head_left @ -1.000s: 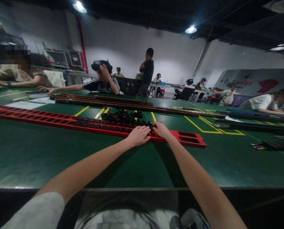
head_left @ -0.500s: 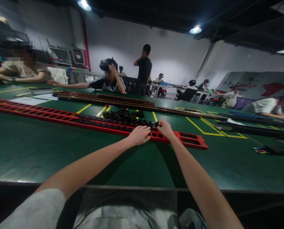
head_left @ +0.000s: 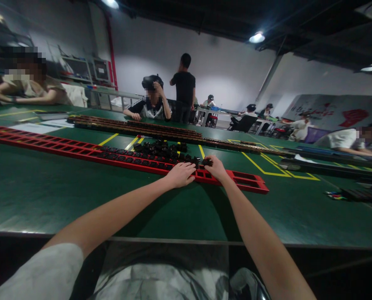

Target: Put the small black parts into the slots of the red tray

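A long red slotted frame (head_left: 248,182) runs across the green table from far left to just right of centre. Many of its slots hold small black parts. A loose pile of the same black parts (head_left: 161,148) lies just behind it. My left hand (head_left: 181,174) rests on the frame with its fingers curled down, pressing on it. My right hand (head_left: 216,167) is beside it, pinching a small black part (head_left: 207,161) at the frame's far edge. The frame's last slots to the right of my hands are bare.
Long dark rails (head_left: 142,129) lie across the table behind the pile. Yellow tape lines (head_left: 267,171) mark the table top. Seated people work at the far left, far centre and right; one person stands at the back. Small coloured items (head_left: 335,194) lie at the right.
My right hand lifted slightly and now pinches a black part at the frame's far edge. The left hand stayed on the frame. The person across the table pulled an outstretched arm back.
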The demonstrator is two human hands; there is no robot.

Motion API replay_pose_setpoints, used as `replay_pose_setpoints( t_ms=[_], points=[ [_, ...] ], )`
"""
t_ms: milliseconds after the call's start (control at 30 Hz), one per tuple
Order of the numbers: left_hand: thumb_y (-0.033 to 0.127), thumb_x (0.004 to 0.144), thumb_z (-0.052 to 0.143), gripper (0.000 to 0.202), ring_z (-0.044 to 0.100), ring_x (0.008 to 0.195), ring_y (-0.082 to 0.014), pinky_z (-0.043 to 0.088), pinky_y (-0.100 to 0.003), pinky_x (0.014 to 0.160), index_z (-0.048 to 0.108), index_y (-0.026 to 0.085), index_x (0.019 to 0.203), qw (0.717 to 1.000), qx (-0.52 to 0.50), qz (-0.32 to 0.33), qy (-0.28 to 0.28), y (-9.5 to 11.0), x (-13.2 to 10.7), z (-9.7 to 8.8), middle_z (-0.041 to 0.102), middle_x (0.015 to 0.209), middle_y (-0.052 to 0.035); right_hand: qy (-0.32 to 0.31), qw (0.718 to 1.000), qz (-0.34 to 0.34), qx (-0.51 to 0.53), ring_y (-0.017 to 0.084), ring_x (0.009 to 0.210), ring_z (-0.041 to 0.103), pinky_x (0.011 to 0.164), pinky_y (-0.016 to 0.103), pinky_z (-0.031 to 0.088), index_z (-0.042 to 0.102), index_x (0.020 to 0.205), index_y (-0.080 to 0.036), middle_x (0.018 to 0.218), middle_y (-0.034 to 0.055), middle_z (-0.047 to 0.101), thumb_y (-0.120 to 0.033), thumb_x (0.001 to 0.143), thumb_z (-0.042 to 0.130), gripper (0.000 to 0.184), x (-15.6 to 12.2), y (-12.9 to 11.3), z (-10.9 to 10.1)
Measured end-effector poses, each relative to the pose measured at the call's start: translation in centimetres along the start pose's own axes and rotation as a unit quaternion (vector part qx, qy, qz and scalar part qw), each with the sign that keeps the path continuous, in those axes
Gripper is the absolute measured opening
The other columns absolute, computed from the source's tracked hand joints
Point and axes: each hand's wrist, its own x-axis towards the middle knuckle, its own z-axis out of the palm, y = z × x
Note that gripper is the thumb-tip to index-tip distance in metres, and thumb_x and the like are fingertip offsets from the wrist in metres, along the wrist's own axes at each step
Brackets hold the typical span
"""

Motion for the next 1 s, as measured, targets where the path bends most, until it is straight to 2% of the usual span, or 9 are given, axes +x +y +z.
replay_pose_setpoints(
  t_ms=[200,367,533,800,1000],
  points=[
    [0.040,0.099,0.044,0.045,0.046,0.139,-0.0266,0.039,-0.044,0.114,0.057,0.018,0.136,1.000,0.003,-0.001,0.002,-0.04,-0.03,0.04,0.049,0.151,-0.0094,0.005,0.999,0.033,0.027,0.018,0.082,0.059,0.081,0.034,0.048,0.055,0.096,-0.020,0.096,0.0039,0.065,-0.028,0.072,0.066,0.027,-0.19,-0.02,0.10],
    [0.040,0.099,0.044,0.046,0.047,0.138,-0.0275,0.040,-0.045,0.114,0.056,0.016,0.136,1.000,0.005,0.000,0.002,-0.01,0.01,0.07,0.049,0.151,-0.0103,0.009,0.999,0.017,0.025,0.018,0.079,0.057,0.076,0.031,0.046,0.053,0.086,-0.020,0.089,0.0023,0.064,-0.032,0.071,0.069,0.025,-0.16,0.00,0.16],
    [0.040,0.099,0.045,0.046,0.047,0.139,-0.0271,0.040,-0.045,0.114,0.056,0.016,0.136,1.000,0.009,0.001,0.000,-0.03,0.05,0.12,0.049,0.151,-0.0100,0.020,0.999,0.033,-0.008,0.017,0.072,0.052,0.070,0.029,0.042,0.052,0.079,-0.021,0.078,-0.0008,0.059,-0.036,0.069,0.074,0.028,-0.06,-0.13,0.25],
    [0.040,0.099,0.045,0.046,0.047,0.138,-0.0262,0.039,-0.043,0.114,0.057,0.016,0.136,1.000,0.015,0.005,0.005,-0.04,-0.01,0.06,0.050,0.150,-0.0095,0.023,0.999,0.044,-0.004,0.016,0.069,0.050,0.067,0.028,0.039,0.051,0.075,-0.021,0.071,-0.0014,0.056,-0.039,0.078,0.062,0.021,-0.12,-0.54,0.24],
    [0.041,0.099,0.044,0.048,0.047,0.138,-0.0263,0.040,-0.044,0.114,0.055,0.016,0.138,1.000,0.017,0.004,0.005,-0.18,-0.04,0.38,0.050,0.150,-0.0095,0.013,1.000,0.017,0.017,0.018,0.078,0.056,0.075,0.031,0.045,0.058,0.085,-0.020,0.084,0.0022,0.062,-0.031,0.080,0.057,0.013,0.05,-0.01,0.47]
  ],
)
